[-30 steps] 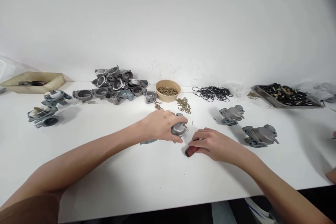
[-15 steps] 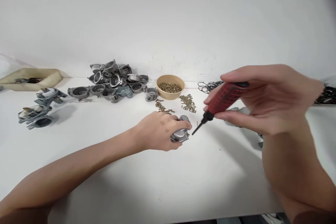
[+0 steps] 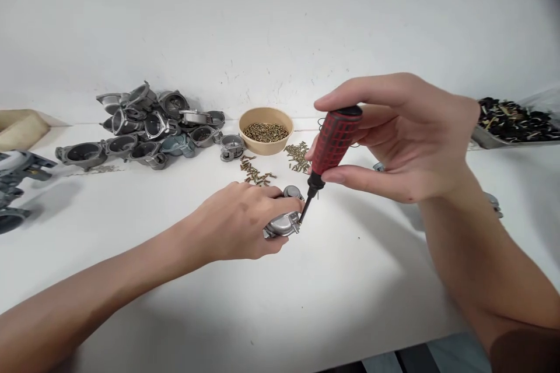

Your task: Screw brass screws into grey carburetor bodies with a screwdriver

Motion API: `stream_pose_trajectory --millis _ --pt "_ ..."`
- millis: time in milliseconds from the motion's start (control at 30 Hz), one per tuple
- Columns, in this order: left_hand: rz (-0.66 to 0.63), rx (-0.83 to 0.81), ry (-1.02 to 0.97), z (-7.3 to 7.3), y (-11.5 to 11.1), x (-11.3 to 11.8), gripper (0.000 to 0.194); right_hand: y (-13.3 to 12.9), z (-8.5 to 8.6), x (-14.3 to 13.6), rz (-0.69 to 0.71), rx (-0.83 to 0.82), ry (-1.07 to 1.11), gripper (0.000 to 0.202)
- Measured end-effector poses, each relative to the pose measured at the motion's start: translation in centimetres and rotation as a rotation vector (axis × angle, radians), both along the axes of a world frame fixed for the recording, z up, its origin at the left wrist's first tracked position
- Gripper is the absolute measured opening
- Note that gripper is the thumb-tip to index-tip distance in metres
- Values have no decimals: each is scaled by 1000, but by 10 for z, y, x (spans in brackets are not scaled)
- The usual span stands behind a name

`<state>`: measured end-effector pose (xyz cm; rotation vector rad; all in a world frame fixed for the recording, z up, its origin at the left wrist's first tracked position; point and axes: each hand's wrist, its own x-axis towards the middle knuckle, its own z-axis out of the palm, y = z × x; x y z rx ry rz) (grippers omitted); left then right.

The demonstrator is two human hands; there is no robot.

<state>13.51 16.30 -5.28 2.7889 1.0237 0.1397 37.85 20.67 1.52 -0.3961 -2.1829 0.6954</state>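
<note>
My left hand [image 3: 247, 218] is wrapped round a grey cast-metal carburetor float bowl [image 3: 283, 224] and holds it on the white table [image 3: 262, 309]. Between thumb and fingers, my right hand [image 3: 394, 134] grips a red and black screwdriver [image 3: 335, 143], handle up and slightly tilted. Its dark tip meets the right edge of the float bowl, where a small brass-coloured bit shows. My fingers hide much of the bowl's left side. Just beyond my left hand lie loose brass screws [image 3: 256, 173], and a second scatter of brass pieces [image 3: 298, 156] lies to their right.
A tan bowl [image 3: 243, 135] filled with brass screws stands by the wall. Left of it are heaped several grey float bowls [image 3: 87, 154]. Carburetor bodies [image 3: 17, 178] and a cream tray [image 3: 26, 128] are at far left. A metal tray [image 3: 494, 139] of dark parts is at right.
My right hand has brought the screwdriver down and left, so its tip now meets the float bowl and the handle stands more upright. The camera view has turned to the right.
</note>
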Motion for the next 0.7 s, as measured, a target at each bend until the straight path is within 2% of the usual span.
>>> stream_pose_trajectory --millis 267,400,633,700 --pt "-21 23 -70 -2 1 0 40 -12 -2 -5 -17 -24 60 47" --pt "-11 11 -51 1 0 -1 39 -20 -7 -19 -50 -40 84 50" --pt "-13 53 -45 -1 0 -1 38 -15 -5 -34 -23 56 129 48" --pt "-18 69 -62 -2 0 -1 38 -13 -3 -33 28 128 152 49"
